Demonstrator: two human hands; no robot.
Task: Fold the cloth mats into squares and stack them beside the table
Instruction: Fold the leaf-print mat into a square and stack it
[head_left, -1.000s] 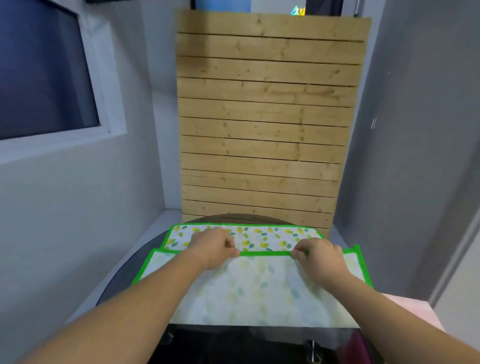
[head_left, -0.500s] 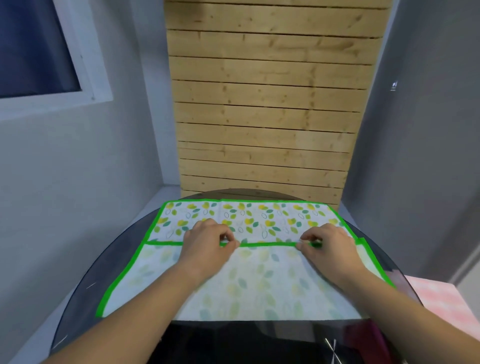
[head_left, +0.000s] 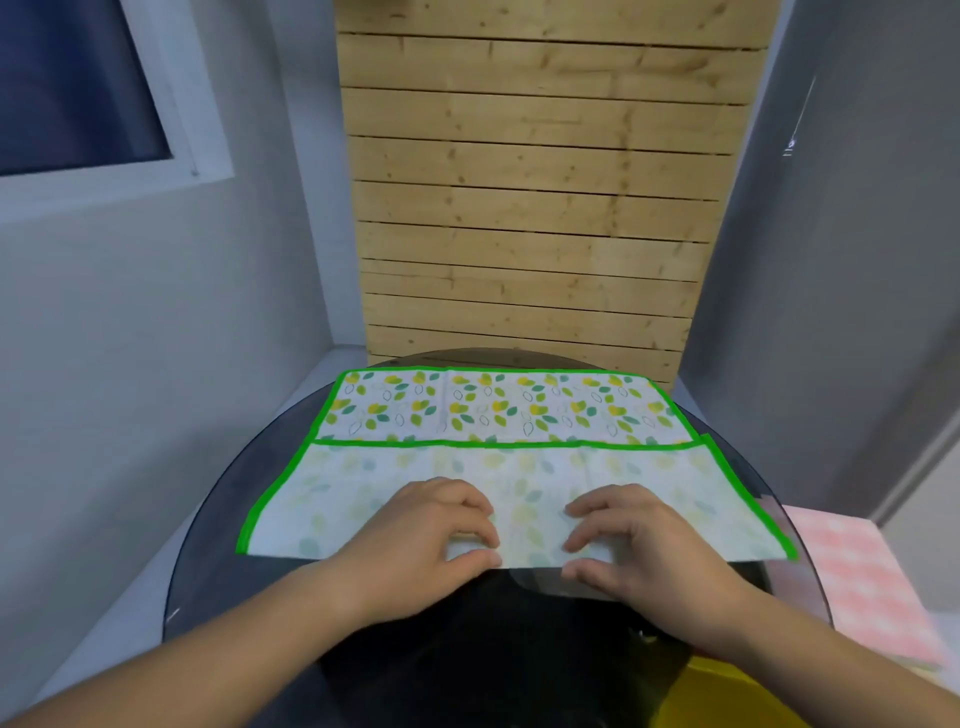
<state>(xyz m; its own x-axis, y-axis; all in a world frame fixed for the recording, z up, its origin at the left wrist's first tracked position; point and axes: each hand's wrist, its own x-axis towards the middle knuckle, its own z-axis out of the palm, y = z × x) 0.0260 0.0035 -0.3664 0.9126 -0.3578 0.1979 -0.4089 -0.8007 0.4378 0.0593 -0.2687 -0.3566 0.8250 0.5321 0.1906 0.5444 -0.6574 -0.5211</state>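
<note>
— On the dark round glass tabletop (head_left: 208, 597) lies the white cloth mat with a green border and leaf print (head_left: 498, 467). Its near half is folded over so the pale back shows, and the turned green hem stops short of the far edge.

— And the hands?

— The left hand (head_left: 431, 535) and right hand (head_left: 644, 540) sit close together at the near fold. Each grip is closed on it, fingers curled on top and thumb at the edge.

— What might spoil it?

— The glass looks slick to me, so a tug at the fold could drag the whole mat toward the person instead of tightening the crease. Both grips are near the middle, which leaves the outer corners free to lag or skew. At the right end the two layers' green borders don't line up. If that carries into the next fold, I doubt it comes out square.

— Anything beside it?

— A pink checked cloth (head_left: 857, 582) lies lower, off the tabletop's right side, perhaps where the stack goes. Something yellow (head_left: 727, 691) shows at the bottom right, but I can't tell what it is.

— The room?

— A pale wooden slat panel (head_left: 530, 208) stands behind the tabletop between grey walls, with a white-framed window (head_left: 78, 78) at upper left.
</note>
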